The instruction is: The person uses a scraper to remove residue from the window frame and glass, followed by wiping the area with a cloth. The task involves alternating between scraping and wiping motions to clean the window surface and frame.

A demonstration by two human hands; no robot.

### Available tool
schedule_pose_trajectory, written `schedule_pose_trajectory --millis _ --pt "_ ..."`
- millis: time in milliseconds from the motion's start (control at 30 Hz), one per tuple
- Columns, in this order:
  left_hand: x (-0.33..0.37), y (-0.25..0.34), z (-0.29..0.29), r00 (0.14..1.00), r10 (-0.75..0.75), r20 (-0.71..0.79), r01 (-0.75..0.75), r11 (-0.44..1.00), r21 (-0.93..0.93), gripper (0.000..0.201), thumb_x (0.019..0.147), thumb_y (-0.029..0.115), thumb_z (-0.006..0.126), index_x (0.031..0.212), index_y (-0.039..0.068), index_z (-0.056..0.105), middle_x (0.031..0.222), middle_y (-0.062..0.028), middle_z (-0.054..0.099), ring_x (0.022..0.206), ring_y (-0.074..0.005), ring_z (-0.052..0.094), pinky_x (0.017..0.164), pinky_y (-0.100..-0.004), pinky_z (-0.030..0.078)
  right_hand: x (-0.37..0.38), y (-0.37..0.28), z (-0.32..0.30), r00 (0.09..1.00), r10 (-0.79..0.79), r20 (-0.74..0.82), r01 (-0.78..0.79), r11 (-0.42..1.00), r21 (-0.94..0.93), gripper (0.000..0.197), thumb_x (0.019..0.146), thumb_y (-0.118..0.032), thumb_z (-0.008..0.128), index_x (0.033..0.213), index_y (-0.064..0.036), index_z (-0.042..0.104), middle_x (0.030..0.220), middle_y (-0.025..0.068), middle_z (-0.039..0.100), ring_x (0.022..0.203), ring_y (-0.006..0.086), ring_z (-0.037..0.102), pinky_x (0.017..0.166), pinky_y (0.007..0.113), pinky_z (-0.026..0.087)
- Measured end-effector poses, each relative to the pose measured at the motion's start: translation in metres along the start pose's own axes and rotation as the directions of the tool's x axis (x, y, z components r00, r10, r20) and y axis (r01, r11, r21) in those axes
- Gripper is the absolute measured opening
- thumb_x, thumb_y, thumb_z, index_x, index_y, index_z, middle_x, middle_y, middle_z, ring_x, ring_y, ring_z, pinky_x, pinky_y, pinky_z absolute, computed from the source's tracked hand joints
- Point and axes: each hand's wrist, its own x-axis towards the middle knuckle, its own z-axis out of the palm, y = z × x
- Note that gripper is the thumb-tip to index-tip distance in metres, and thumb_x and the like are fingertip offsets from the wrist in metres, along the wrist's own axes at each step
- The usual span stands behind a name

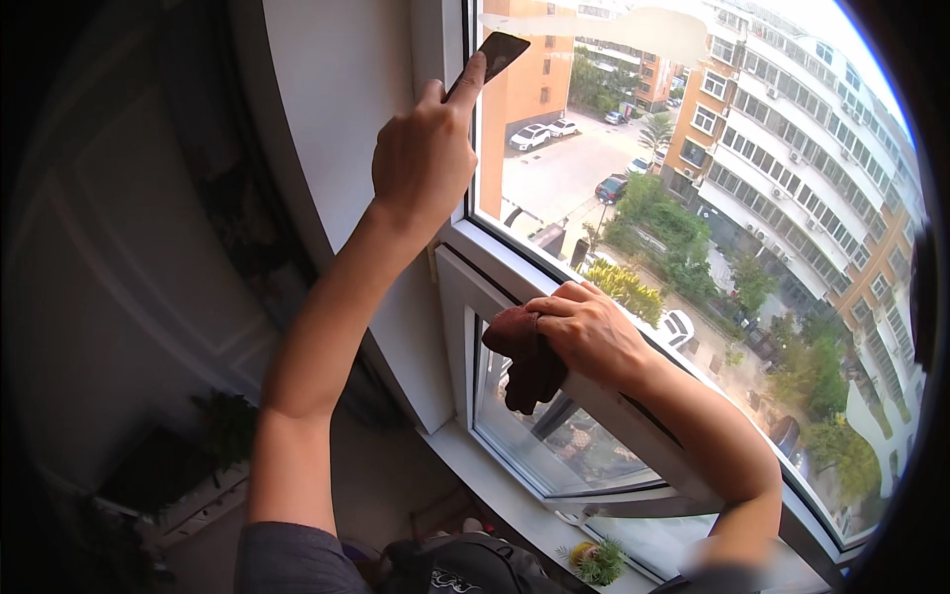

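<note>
High up at the left edge of the big window pane (554, 213), my left hand (426, 148) is closed around a flat, dark, scraper-like tool (505, 51). Its wide end lies at or close to the glass, with my index finger stretched along it. Lower down, my right hand (599, 332) rests on the white window frame (495, 267). Bunched in its fingers is a dark reddish-brown cloth (529, 361), hanging down over the frame. Pale, whitish patches (653, 35) show on the glass near the top, and another is at the lower right.
Below the frame rail is a lower window section (569, 445). A potted plant (597, 562) stands at the bottom by the sill (495, 485). To the left is a white wall (341, 109); leafy plants stand in the dark room. Outside are buildings, trees and parked cars.
</note>
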Motion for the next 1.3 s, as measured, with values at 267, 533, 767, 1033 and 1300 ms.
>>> schedule_pose_trajectory --millis 267,533,767,1033,1300 --pt "-0.005 -0.005 -0.003 0.998 0.045 0.051 -0.050 0.994 0.097 0.065 0.075 -0.006 0.060 0.138 0.011 0.048 0.089 -0.0151 0.062 0.063 -0.0288 0.067 0.059 -0.0360 0.058 -0.001 0.002 0.005 1.000 -0.005 -0.013 0.005 1.000 -0.025 0.012 0.074 -0.008 0.061 0.084 -0.0077 0.068 0.110 0.0015 0.066 0.095 0.0202 0.059 0.088 0.032 0.045" --pt "-0.002 0.007 -0.013 0.995 -0.050 0.087 0.043 0.996 0.079 0.061 0.082 -0.004 0.053 0.139 0.016 0.047 0.086 -0.0150 0.060 0.066 -0.0325 0.065 0.062 -0.0399 0.056 0.002 0.002 0.001 0.999 -0.006 -0.037 0.006 1.000 -0.006 0.008 0.075 -0.005 0.061 0.081 -0.0059 0.066 0.107 0.0042 0.067 0.093 0.0226 0.060 0.085 0.035 0.049" --pt "-0.014 0.020 -0.021 0.976 -0.055 0.212 0.042 0.997 0.062 0.059 0.079 0.001 0.062 0.137 0.006 0.049 0.095 -0.0212 0.062 0.071 -0.0333 0.069 0.063 -0.0358 0.059 0.001 0.002 0.001 1.000 0.003 -0.023 -0.002 1.000 0.010 0.006 0.075 -0.005 0.061 0.079 -0.0058 0.065 0.107 0.0045 0.067 0.093 0.0228 0.060 0.086 0.034 0.048" --pt "-0.011 0.036 -0.031 0.971 -0.087 0.224 0.080 0.996 0.042 0.053 0.082 0.002 0.059 0.134 0.001 0.049 0.095 -0.0246 0.063 0.073 -0.0352 0.069 0.064 -0.0378 0.058 0.001 0.002 0.000 1.000 0.008 -0.015 -0.008 1.000 -0.001 0.011 0.074 -0.008 0.060 0.083 -0.0078 0.067 0.108 0.0014 0.066 0.096 0.0200 0.059 0.087 0.032 0.045" --pt "-0.009 0.039 -0.033 0.973 -0.081 0.216 0.077 0.997 0.027 0.046 0.087 0.005 0.056 0.132 -0.001 0.051 0.095 -0.0250 0.063 0.076 -0.0345 0.069 0.066 -0.0373 0.059 0.001 0.001 -0.001 1.000 0.014 0.027 -0.014 1.000 -0.021 0.014 0.074 -0.009 0.060 0.084 -0.0084 0.068 0.108 0.0000 0.065 0.098 0.0188 0.058 0.089 0.031 0.043"
